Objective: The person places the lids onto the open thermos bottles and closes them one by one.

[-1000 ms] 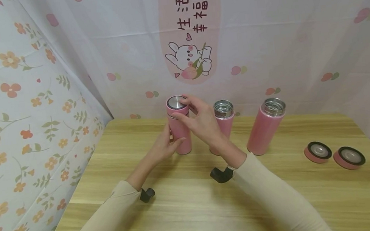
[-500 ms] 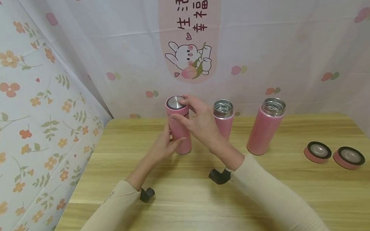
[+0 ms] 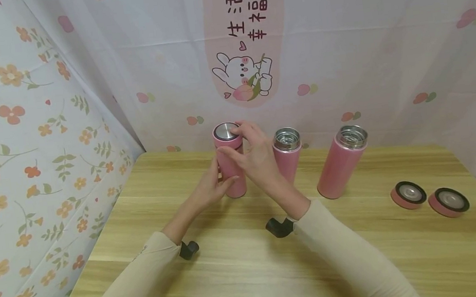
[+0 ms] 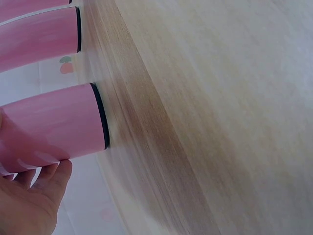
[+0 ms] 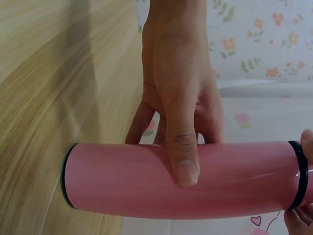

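A pink thermos (image 3: 231, 166) stands upright near the table's back edge. My left hand (image 3: 209, 189) wraps round its body, the thumb across the front, as the right wrist view also shows. Up at the top, my right hand (image 3: 260, 155) grips the pink lid (image 3: 220, 143), which has a silver disc and black ring on top. In the right wrist view a black band (image 5: 299, 175) runs round the thermos just under the lid, and only a few right fingertips (image 5: 298, 221) show at the edge. The left wrist view shows the thermos base (image 4: 100, 116) at the wood surface.
Right of the held thermos, two lidless pink thermoses (image 3: 287, 162) (image 3: 340, 168) stand with steel mouths bare. Farther right, two pink lids (image 3: 408, 195) (image 3: 449, 202) lie with their undersides up on the wooden table (image 3: 243, 275). A printed cloth (image 3: 158, 69) hangs behind.
My right wrist and forearm have swung slightly left, with the fingers still on the lid. The left hand and the thermos have stayed in place.
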Demonstrator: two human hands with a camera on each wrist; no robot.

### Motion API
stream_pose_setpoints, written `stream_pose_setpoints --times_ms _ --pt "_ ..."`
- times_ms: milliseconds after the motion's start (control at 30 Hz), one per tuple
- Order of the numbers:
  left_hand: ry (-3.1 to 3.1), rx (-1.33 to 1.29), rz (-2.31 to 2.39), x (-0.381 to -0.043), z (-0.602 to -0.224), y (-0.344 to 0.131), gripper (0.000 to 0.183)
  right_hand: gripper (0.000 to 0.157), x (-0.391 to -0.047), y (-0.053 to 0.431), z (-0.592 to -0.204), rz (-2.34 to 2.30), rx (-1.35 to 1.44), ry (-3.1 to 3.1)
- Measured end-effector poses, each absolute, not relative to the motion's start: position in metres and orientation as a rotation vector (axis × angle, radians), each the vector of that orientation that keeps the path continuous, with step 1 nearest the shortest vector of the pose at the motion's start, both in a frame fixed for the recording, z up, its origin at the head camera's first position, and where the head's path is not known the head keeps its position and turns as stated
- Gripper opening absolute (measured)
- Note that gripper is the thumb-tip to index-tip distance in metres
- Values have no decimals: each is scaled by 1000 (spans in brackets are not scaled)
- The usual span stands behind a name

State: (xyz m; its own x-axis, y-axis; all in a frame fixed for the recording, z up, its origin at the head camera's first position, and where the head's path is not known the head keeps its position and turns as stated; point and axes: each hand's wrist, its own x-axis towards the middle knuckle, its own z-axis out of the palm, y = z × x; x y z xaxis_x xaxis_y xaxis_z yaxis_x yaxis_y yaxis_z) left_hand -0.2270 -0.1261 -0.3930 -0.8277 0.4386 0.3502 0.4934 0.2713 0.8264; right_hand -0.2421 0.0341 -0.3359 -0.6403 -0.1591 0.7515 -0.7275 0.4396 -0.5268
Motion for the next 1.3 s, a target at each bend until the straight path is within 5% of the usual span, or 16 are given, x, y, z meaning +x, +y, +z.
stream_pose_setpoints --times_ms 400,700,1300 --pt "-2462 -903 -1586 -226 -392 -125 72 49 -246 40 -334 1233 877 -2084" --pt "-2484 -951 -1553 -223 -388 -128 78 40 -246 51 -334 1159 1028 -2128" --pt "-2463 -932 -1581 -247 -424 -132 78 41 -246 52 -335 1188 1036 -2080"
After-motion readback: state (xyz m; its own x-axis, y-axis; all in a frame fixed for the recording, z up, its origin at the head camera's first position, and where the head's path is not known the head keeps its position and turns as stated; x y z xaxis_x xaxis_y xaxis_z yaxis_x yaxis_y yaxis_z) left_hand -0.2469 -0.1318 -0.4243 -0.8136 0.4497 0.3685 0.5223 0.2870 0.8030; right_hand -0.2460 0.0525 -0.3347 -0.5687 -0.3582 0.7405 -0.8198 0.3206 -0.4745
